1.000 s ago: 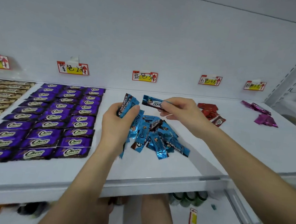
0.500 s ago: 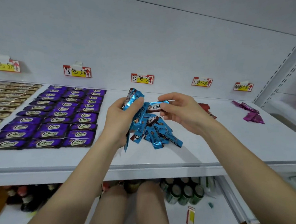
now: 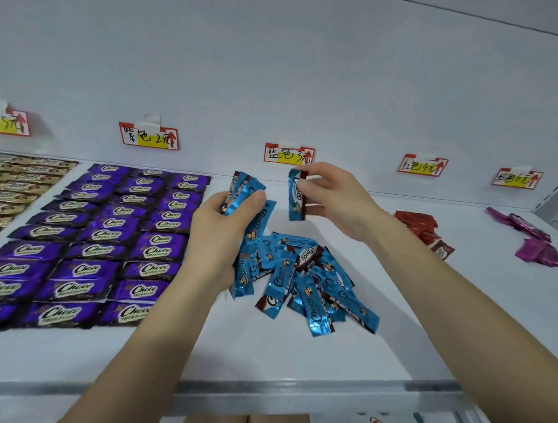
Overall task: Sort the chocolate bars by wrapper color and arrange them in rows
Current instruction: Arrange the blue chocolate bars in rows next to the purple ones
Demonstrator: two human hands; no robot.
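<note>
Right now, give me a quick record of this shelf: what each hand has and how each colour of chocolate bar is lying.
left hand: grips a stack of blue bars
right hand: pinches a single blue bar, upright
blue pile: loose heap on the shelf, below both hands
purple bars: neat rows, left of the heap
gold bars: rows, far left, partly cut off
red bars: small loose pile, right
pink bars: loose pile, far right

Blue bars heaped mid-shelf beside neat purple rows.
</note>
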